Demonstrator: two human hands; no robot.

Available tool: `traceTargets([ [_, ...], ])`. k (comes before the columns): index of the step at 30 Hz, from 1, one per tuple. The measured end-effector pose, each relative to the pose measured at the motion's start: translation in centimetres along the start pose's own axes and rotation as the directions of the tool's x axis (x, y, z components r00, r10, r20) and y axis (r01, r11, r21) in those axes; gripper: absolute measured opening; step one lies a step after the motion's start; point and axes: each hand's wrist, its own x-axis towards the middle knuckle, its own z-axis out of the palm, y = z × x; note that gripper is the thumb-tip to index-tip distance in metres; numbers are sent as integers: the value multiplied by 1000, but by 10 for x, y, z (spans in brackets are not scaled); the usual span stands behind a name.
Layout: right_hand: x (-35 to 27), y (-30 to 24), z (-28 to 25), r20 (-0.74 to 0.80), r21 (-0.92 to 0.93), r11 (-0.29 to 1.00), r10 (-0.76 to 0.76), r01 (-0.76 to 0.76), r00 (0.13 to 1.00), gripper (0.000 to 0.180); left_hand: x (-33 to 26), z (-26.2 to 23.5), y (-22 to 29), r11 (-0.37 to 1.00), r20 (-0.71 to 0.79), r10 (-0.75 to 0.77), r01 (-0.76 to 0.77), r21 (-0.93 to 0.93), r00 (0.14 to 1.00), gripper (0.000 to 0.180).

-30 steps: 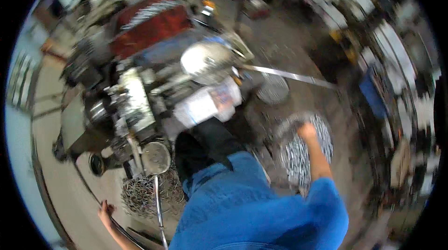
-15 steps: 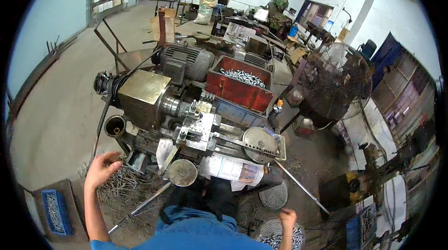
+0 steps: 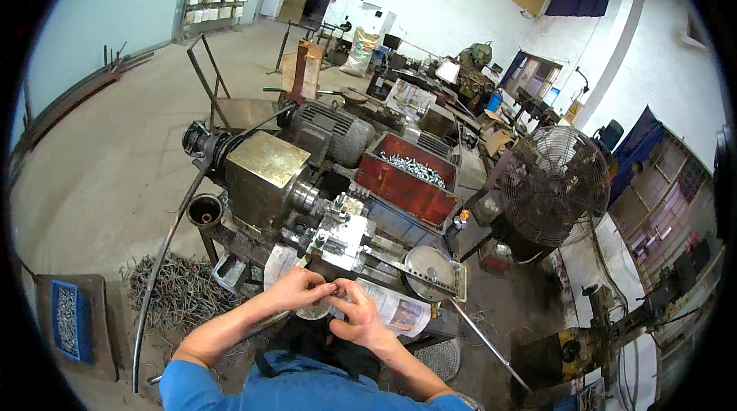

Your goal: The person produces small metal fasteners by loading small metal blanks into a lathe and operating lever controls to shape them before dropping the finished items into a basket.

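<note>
Lathe (image 3: 335, 240), hands (image 3: 299, 290) (image 3: 361, 317) together (grasp unclear), partly blocking round plate (image 3: 314, 310), red bin (image 3: 403, 190) behind

A small dark piece (image 3: 336, 293) shows where the fingertips of a person's left hand (image 3: 299, 290) and right hand (image 3: 359, 319) meet; it is too small to identify, and which hand grips it is unclear. The left hand reaches in with curled fingers, its back upward; the right hand faces it, fingers bent. Beneath them sits a round, dull grey metal disc (image 3: 313, 310), partly covered by the hands. Just beyond is a machine's tool slide (image 3: 338, 240), a bright, worn steel block. Beside the right hand, a printed paper sheet (image 3: 401, 311) lies spread.
</note>
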Motion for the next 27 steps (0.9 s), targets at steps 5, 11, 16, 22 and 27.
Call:
traceTargets([
  [5,7,1,6,20,5,1000,-4,4,1000,40,-3,3,-14,1000,-61,6,-6,3,998,37],
  [11,9,8,0,71,5,1000,13,-14,997,38,0,-4,-12,999,-22,-17,16,-39,1000,36],
  [16,22,11,-6,102,50,995,-91,86,991,38,2,-12,-13,989,38,-16,21,-146,999,33],
  [22,45,18,-1,180,91,993,-88,72,980,38,-1,-28,-15,951,1,-87,83,-297,996,34],
  [27,82,42,0,290,32,995,-103,98,951,35,-11,-66,-30,997,-165,-50,38,-72,985,28],
])
